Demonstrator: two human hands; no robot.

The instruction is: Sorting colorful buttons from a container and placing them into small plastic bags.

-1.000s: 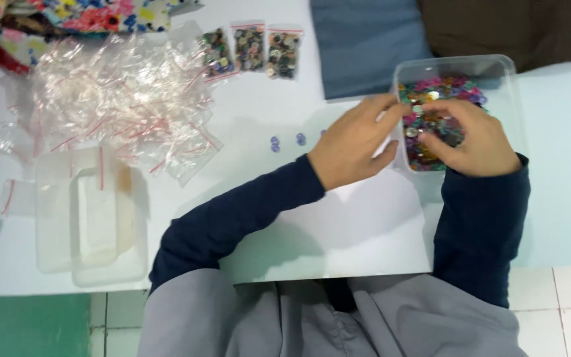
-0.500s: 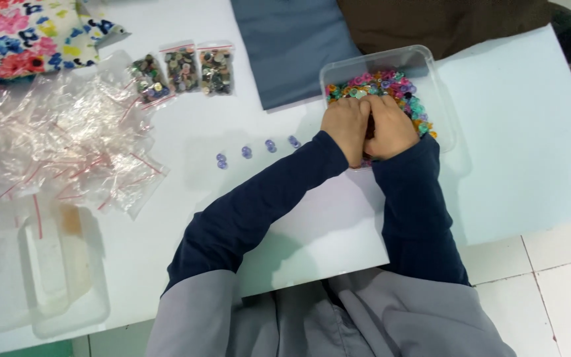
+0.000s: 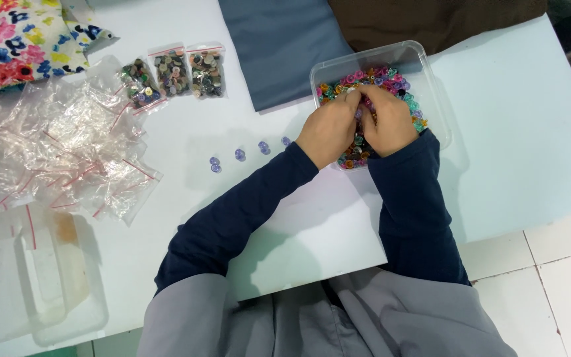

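Observation:
Both hands are inside a clear plastic tub (image 3: 431, 73) full of small multicoloured buttons (image 3: 401, 89). My left hand (image 3: 328, 129) and my right hand (image 3: 388, 119) meet fingertip to fingertip over the buttons, pinching among them. What the fingers hold is too small to tell. On the white table (image 3: 530, 152) left of the tub lies a short row of pale purple buttons (image 3: 239, 155).
Three small zip bags filled with buttons (image 3: 172, 74) lie at the back. A heap of empty clear zip bags (image 3: 61, 152) covers the left side. An empty clear container (image 3: 34, 284) sits front left. Floral cloth (image 3: 21, 36) and grey-blue cloth (image 3: 285, 46) lie behind.
The view has shifted so everything sits further right and lower. My hands stay together in the tub, fingers now drawn closer at its middle.

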